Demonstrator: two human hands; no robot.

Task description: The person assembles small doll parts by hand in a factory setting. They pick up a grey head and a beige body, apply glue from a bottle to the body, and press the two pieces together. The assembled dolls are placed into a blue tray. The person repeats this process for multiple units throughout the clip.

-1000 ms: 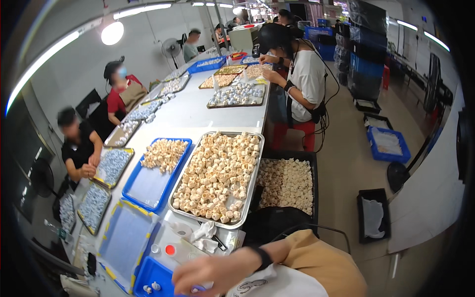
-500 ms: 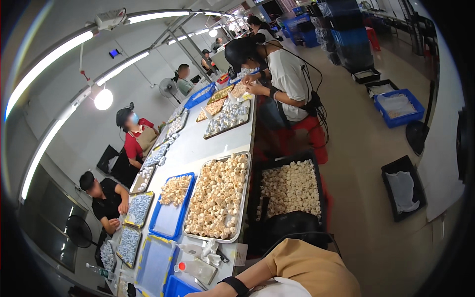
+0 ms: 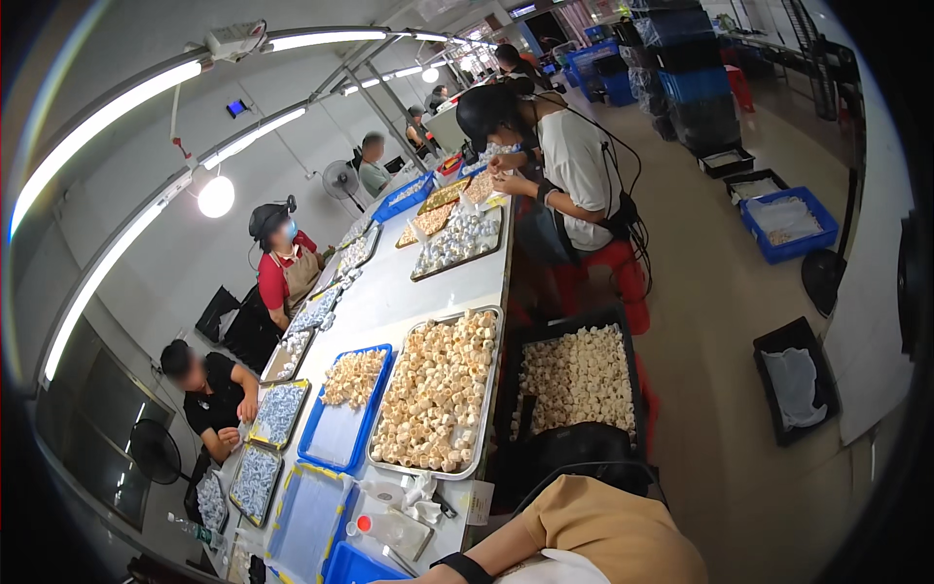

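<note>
- Only one forearm [image 3: 486, 560] shows, entering from the lower edge with a black wristband [image 3: 465, 567]; both hands are below the frame, so I cannot tell whether they are spread, closed or pinching anything.
- Nearest the arm lie a clear box [image 3: 394, 530] with a red dot, crumpled white bits [image 3: 420, 498] and a blue bin [image 3: 355, 567] at the near edge.
- Just beyond sits the metal tray [image 3: 482, 428], nearly full of small beige pieces [image 3: 438, 389]; left of it a blue tray [image 3: 341, 443] holds pieces only at its far end, so by my reading much is still unsorted.
- Right of the table [image 3: 457, 292], a black crate [image 3: 608, 321] is heaped with the same pieces.
- A flat blue-rimmed tray [image 3: 306, 516] lies at the near left.
- Other workers sit along the left side with trays of pale blue parts [image 3: 277, 414]; a person in white [image 3: 574, 165] works farther off on the right.
- Nothing visible blocks the trays.
</note>
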